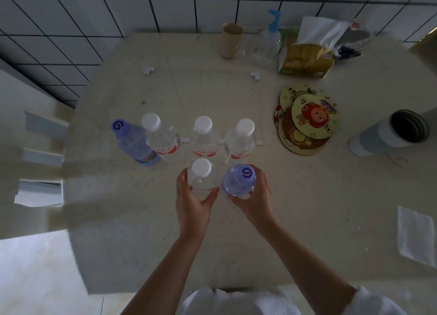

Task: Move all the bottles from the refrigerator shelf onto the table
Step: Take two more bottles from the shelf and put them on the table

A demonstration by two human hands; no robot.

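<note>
Several water bottles stand on the beige table (307, 208). In the back row are a blue-capped bottle (132, 139) at the left and three clear white-capped bottles (160, 135), (203, 136), (241, 137). In front of them, my left hand (192, 202) grips a clear white-capped bottle (201, 176). Beside it, my right hand (254, 196) grips a blue-capped bottle (239, 180). Both held bottles are upright, close together, at or just above the tabletop. No refrigerator is in view.
At the back stand a brown paper cup (231, 40), a clear pump bottle (269, 40) and a yellow snack bag (307, 59). Round picture coasters (307, 118) and a grey-white cylinder (390, 135) lie right. A white napkin (416, 234) lies near the right edge. A white chair (42, 158) is left.
</note>
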